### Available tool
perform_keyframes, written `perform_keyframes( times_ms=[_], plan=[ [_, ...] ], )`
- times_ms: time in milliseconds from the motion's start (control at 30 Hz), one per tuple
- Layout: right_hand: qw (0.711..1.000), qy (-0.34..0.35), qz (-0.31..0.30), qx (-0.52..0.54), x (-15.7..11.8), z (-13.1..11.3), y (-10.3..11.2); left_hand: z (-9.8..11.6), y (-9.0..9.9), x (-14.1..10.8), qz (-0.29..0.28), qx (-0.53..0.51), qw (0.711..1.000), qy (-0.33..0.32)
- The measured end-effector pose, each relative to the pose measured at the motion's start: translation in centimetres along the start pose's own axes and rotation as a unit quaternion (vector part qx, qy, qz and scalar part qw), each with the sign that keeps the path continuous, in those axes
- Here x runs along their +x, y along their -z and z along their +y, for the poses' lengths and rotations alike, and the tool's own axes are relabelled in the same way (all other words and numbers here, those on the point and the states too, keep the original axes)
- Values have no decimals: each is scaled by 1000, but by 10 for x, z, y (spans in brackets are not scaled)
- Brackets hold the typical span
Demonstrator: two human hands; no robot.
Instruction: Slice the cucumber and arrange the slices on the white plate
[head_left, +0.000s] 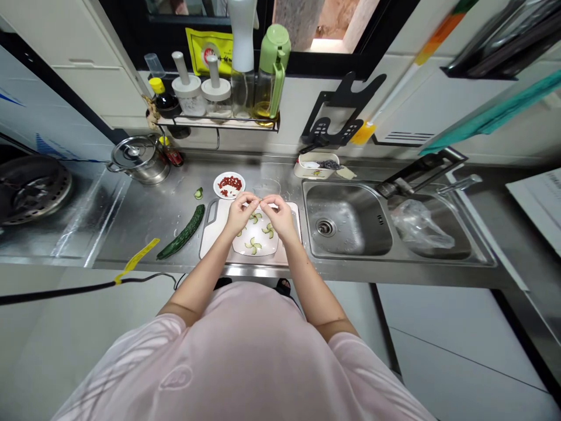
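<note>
My left hand (242, 213) and my right hand (278, 216) meet at the fingertips above a white plate (255, 251). Whatever the fingertips pinch is too small to make out. Thin cucumber slices lie in a pinwheel pattern on the plate, which sits on a white cutting board (214, 237). Left of the board lies a long cut cucumber (182, 232). A small dish of chopped red food (229, 185) stands beyond my left hand, and a clear glass bowl (266, 188) stands beyond my right.
The steel counter has a double sink (346, 219) to the right, with a plastic bag (421, 225) in its far basin. A steel pot (139, 159) stands back left near a gas burner (33, 190). A shelf of bottles (217, 121) stands behind the counter.
</note>
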State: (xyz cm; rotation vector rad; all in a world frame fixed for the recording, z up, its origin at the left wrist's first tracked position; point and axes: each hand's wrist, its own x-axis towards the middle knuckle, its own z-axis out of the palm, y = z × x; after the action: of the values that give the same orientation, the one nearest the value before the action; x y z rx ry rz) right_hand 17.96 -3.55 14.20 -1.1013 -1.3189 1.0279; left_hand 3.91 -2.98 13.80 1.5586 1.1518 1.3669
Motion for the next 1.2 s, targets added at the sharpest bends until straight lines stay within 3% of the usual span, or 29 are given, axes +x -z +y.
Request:
perform_keyframes(
  times_ms=[400, 633, 733, 900, 1067, 1200],
  plan=[
    [998, 29, -4, -58, -10, -3, 9, 5, -6, -12, -2, -11, 999, 32],
    [977, 35, -22, -211, -21, 31, 34, -27, -8, -27, -1, 79, 994, 75],
    [960, 12, -47, -277, -29, 56, 45, -42, -11, -36, -28, 148, 985, 89],
    [929, -24, -94, -357, -44, 87, 53, -51, -15, -46, -134, 266, 948, 112],
    [902, -12, -114, -417, -50, 98, 52, -60, -24, -48, -189, 330, 910, 165],
    [889, 1, -121, -441, -49, 103, 52, -67, -32, -47, -199, 336, 908, 148]
  ],
)
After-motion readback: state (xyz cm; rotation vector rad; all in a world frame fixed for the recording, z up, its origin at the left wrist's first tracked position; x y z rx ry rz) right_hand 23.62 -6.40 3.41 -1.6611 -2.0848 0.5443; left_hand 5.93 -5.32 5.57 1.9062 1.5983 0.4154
